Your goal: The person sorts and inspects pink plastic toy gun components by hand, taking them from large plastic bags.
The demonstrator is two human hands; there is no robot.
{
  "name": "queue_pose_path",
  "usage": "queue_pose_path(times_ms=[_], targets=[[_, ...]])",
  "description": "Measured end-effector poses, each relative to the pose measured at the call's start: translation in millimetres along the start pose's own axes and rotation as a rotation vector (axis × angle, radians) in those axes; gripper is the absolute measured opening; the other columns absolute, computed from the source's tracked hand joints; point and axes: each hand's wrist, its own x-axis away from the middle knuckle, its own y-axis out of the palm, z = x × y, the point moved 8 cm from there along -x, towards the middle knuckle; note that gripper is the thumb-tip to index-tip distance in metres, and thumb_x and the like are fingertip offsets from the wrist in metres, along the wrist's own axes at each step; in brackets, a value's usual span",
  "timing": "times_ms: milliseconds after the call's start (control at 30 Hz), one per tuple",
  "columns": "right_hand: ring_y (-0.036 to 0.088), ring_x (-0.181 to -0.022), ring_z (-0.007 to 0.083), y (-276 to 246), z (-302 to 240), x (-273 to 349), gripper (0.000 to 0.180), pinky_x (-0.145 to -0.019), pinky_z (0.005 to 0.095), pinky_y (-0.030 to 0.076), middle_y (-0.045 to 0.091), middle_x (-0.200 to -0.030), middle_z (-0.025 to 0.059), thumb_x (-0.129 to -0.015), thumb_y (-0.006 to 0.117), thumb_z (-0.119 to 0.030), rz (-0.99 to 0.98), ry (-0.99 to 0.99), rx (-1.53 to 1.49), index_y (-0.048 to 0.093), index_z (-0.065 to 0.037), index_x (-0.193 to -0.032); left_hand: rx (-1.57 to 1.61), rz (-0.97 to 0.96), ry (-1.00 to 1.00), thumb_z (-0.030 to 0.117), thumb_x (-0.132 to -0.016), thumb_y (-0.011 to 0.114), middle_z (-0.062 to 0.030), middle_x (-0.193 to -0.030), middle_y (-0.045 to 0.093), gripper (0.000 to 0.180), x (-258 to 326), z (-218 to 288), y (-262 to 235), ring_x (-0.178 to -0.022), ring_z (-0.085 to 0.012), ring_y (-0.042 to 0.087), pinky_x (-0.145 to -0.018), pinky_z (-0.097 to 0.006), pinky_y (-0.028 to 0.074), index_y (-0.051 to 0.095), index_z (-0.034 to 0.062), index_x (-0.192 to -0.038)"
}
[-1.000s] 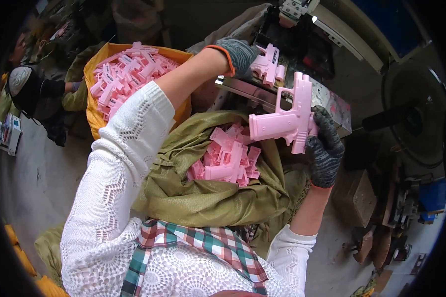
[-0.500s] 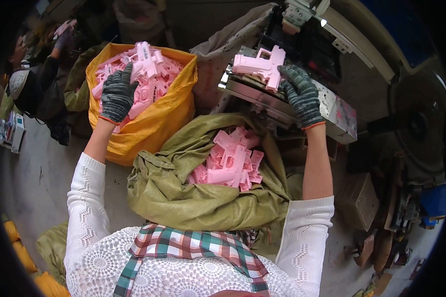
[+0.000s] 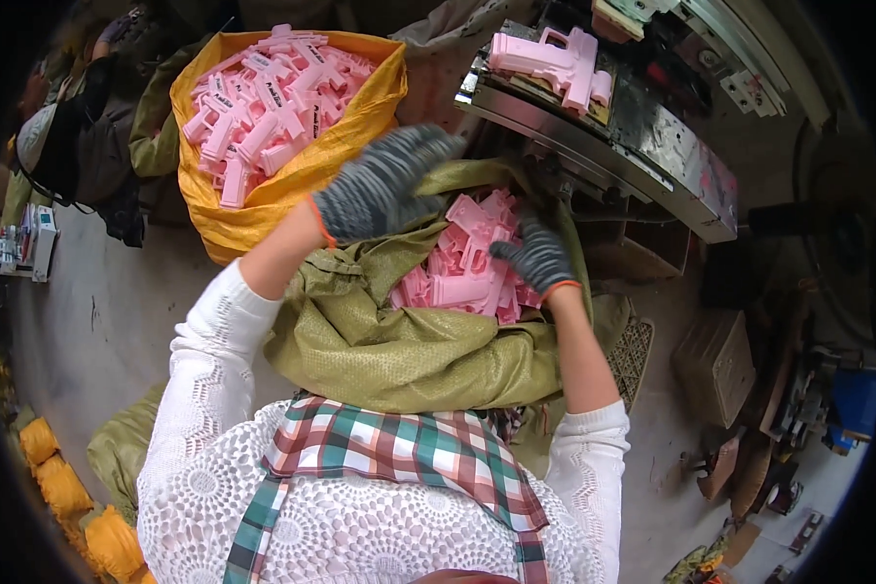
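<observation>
My left hand point(image 3: 380, 187), in a grey-black knit glove with an orange cuff, is held between the two sacks. Its fingers stretch to the right, slightly blurred, with nothing seen in them. In the same kind of glove, my right hand point(image 3: 538, 258) reaches into the olive-green sack point(image 3: 399, 365), thumb and fingers apart, over or against pink plastic toy pistols point(image 3: 462, 289). Another pink toy pistol point(image 3: 560, 63) lies across a fixture on the machine bed point(image 3: 594, 146). More pink toy pistols point(image 3: 263, 107), several with dark printing, fill the orange-yellow sack point(image 3: 214, 229).
At the far left sits another person in dark clothing point(image 3: 97, 127), beside a small white device point(image 3: 39, 243). Boxes point(image 3: 715, 365) and a dark fan-like shape stand at the right. Orange bundles point(image 3: 63, 487) lie at lower left. The machine's metal edge borders the green sack.
My left hand has left the orange-yellow sack and moved right. My right hand has come down from the toy pistol on the machine to the green sack. The view has shifted.
</observation>
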Motion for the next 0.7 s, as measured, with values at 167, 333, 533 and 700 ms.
queue_pose_path(times_ms=[167, 333, 533, 700], targets=[[0.05, -0.111, 0.0371, 2, -35, 25, 0.092, -0.095, 0.039, 0.041, 0.049, -0.123, 0.0248, -0.058, 0.079, -0.041, -0.098, 0.06, 0.065, 0.039, 0.001, -0.129, 0.079, -0.423, -0.168, 0.037, -0.079, 0.063, -0.0228, -0.105, 0.057, 0.058, 14, 23, 68, -0.099, -0.0377, 0.054, -0.086, -0.042, 0.044, 0.047, 0.0002, -0.121], [0.052, -0.109, 0.035, -35, -19, 33, 0.084, -0.093, 0.0375, 0.043, 0.053, -0.119, 0.0224, -0.055, 0.083, -0.02, 0.282, 0.025, -0.118, 0.042, -0.001, -0.127, 0.231, -0.689, -0.27, 0.05, -0.075, 0.061, -0.024, -0.097, 0.061, 0.075, 56, 49, 123, -0.088, -0.0371, 0.06, -0.078, -0.042, 0.048, 0.042, -0.0006, -0.127], [0.053, -0.108, 0.0339, -39, -18, 38, 0.079, -0.093, 0.0354, 0.043, 0.052, -0.12, 0.0219, -0.059, 0.08, -0.017, 0.19, 0.031, -0.151, 0.042, -0.002, -0.127, 0.368, -0.504, -0.397, 0.033, -0.079, 0.063, -0.0202, -0.085, 0.061, 0.043, 55, 13, 134, -0.079, -0.0314, 0.06, -0.073, -0.037, 0.047, 0.057, 0.0032, -0.109], [0.05, -0.113, 0.0343, -103, -55, 81, 0.076, -0.093, 0.0374, 0.043, 0.049, -0.125, 0.0204, -0.062, 0.077, -0.014, 0.27, -0.281, -0.283, 0.042, -0.004, -0.129, 1.164, -0.502, -0.536, 0.021, -0.082, 0.064, -0.0055, -0.095, 0.061, 0.035, 48, 11, 75, -0.086, -0.0119, 0.055, -0.078, -0.027, 0.045, 0.057, -0.0006, -0.108]])
